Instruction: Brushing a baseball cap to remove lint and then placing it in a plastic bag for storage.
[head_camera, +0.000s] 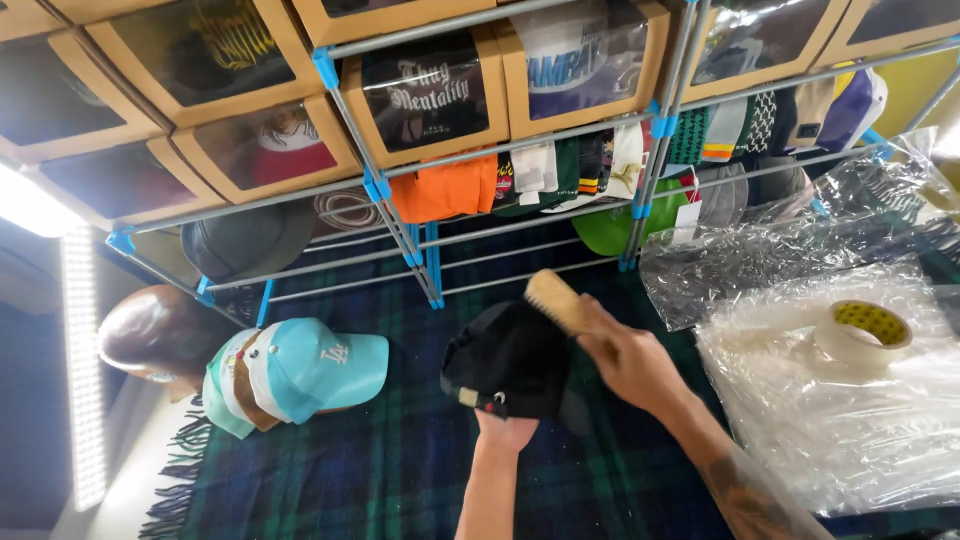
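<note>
At the far left a brown mannequin head (160, 335) lies on the plaid blanket (400, 470), and just beside it sits a stack of light blue caps (300, 375), nested one in another. Behind them a metal rack (400, 215) carries windowed cardboard boxes on its upper shelves and folded caps in orange, green and white below. Near the middle, the left hand (505, 430) comes up from underneath into a black cap (510, 360); the fingers are hidden inside the crown, so I cannot tell how they are set, only that the cap rests over them, raised just above the blanket. The cap looks light and soft, likely to collapse if pinched, so a hand spread inside the crown seems the sound way to support it (the brim, probably stiffer, would be the other natural place to grip). To its right, the right hand (630, 360) has its fingers wrapped tight around a pale wooden brush (555, 300), whose end lies against the top of the black cap. Farther right, clear plastic bags (830, 420) are heaped on the blanket, with a roll of clear tape (865, 335) sitting on top of them.
</note>
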